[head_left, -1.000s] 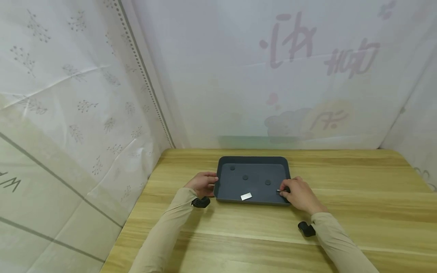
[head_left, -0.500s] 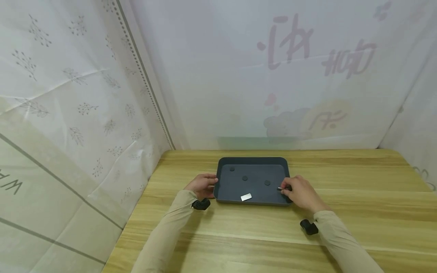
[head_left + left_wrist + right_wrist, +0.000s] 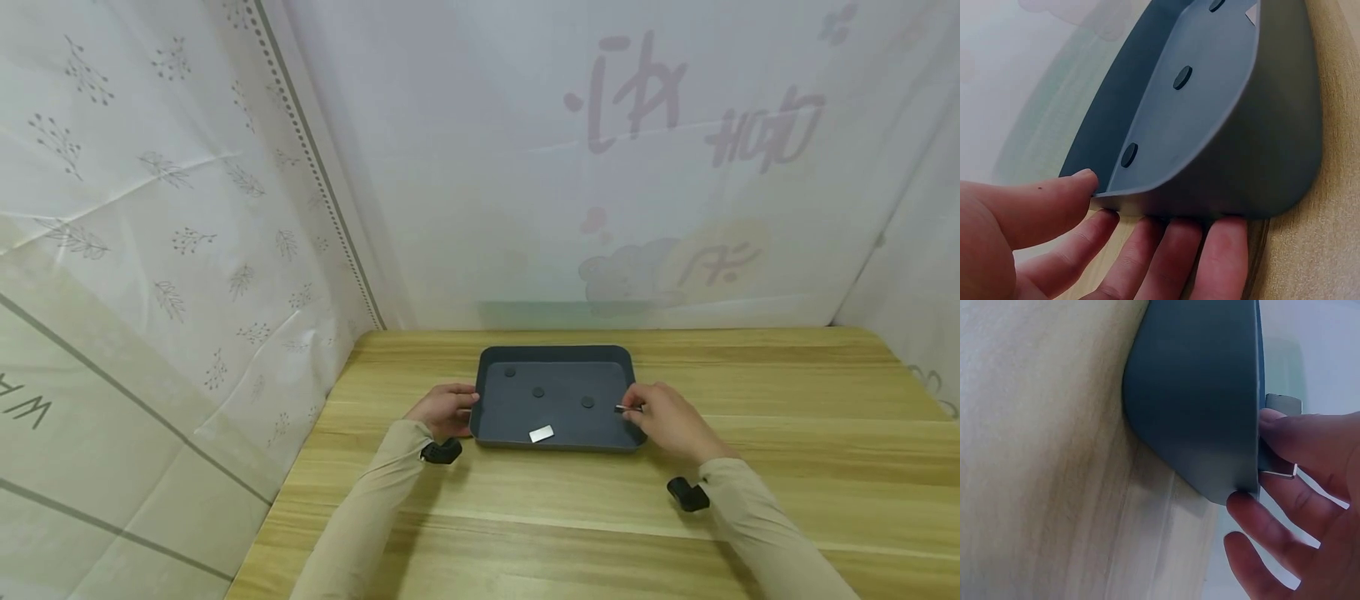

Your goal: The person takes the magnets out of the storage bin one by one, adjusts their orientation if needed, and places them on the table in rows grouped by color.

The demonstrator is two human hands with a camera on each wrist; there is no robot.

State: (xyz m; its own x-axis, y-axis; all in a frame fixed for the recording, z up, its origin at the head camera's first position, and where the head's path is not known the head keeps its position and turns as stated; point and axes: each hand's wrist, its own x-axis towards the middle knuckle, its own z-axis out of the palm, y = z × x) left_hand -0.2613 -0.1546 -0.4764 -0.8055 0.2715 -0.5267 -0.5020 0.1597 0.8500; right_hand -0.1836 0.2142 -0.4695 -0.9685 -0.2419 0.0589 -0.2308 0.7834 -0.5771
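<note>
A dark grey rectangular tray (image 3: 502, 421) lies on the wooden table. My left hand (image 3: 444, 408) holds its left wall; in the left wrist view the thumb is over the rim and the fingertips touch the outer wall (image 3: 1285, 119). At the tray's right rim, my right hand (image 3: 669, 421) pinches a small flat silver metal piece (image 3: 1284, 405), partly hidden by the fingers. Its lower fingertips sit at the tray's outside corner. Another silver rectangular piece (image 3: 541, 433) lies inside, near the front wall.
Three dark round discs, the left one (image 3: 510, 372), the middle one (image 3: 538, 392) and the right one (image 3: 588, 402), sit on the tray floor. The wooden table (image 3: 555, 525) extends around the tray. Printed white curtains (image 3: 487, 183) hang behind and to the left.
My right hand has shifted slightly right and up, carrying the metal piece closer to the tray's right wall. The left hand keeps its hold on the tray.
</note>
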